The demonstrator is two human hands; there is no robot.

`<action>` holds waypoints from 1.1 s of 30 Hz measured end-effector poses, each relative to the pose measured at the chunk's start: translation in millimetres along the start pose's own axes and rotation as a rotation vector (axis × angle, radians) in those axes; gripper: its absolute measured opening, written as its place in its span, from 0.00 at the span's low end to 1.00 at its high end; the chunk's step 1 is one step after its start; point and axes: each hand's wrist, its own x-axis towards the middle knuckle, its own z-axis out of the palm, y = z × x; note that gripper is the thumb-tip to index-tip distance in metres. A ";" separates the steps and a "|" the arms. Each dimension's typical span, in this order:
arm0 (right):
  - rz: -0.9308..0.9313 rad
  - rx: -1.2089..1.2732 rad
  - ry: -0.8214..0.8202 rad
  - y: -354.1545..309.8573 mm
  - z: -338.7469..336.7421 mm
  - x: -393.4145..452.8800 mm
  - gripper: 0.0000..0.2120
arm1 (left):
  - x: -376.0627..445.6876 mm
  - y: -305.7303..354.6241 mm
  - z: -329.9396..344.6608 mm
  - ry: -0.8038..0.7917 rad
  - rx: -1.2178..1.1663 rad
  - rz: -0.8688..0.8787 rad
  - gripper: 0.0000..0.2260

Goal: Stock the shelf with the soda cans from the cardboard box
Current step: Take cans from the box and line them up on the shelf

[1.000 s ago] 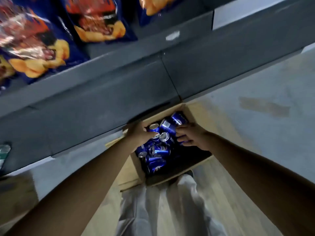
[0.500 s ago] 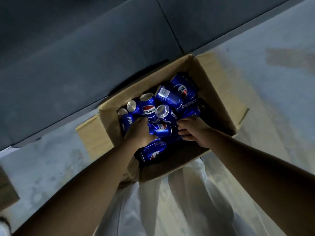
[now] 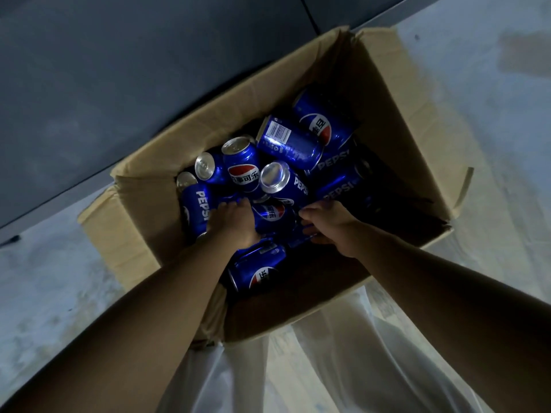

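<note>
An open cardboard box (image 3: 387, 99) stands on the floor and holds several blue Pepsi soda cans, some upright (image 3: 244, 169), some lying (image 3: 290, 141). Both my arms reach down into it. My left hand (image 3: 235, 223) sits among the cans near the box's middle, its fingers curled over a can lying on its side (image 3: 272, 214). My right hand (image 3: 329, 223) is just right of that can, its fingers curled down round a dark can (image 3: 298, 242) that is mostly hidden. Another can (image 3: 259, 272) lies nearer me under my left wrist.
The dark grey base panel of the shelf unit (image 3: 119, 70) runs right behind the box. Pale concrete floor (image 3: 492, 129) lies to the right and left. My white garment (image 3: 343, 368) hangs against the box's near wall. Box flaps (image 3: 113, 231) stick outward.
The view has dropped down and closer to the box; the shelf with snack bags has left the frame. Both hands have sunk deeper among the cans and closed round them.
</note>
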 end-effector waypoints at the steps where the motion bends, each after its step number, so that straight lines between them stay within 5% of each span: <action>1: 0.003 -0.003 0.001 0.8 0.6 0.6 0.09 | 0.8 0.8 -0.7 0.000 0.008 0.000 0.37; 17: 0.038 0.007 0.076 -17.4 -11.3 -53.2 0.10 | -68.7 0.6 -19.1 0.121 -0.453 0.007 0.34; 33: -0.126 0.213 0.090 -136.1 -37.3 -270.8 0.09 | -270.8 12.1 -219.3 0.517 -0.749 0.176 0.30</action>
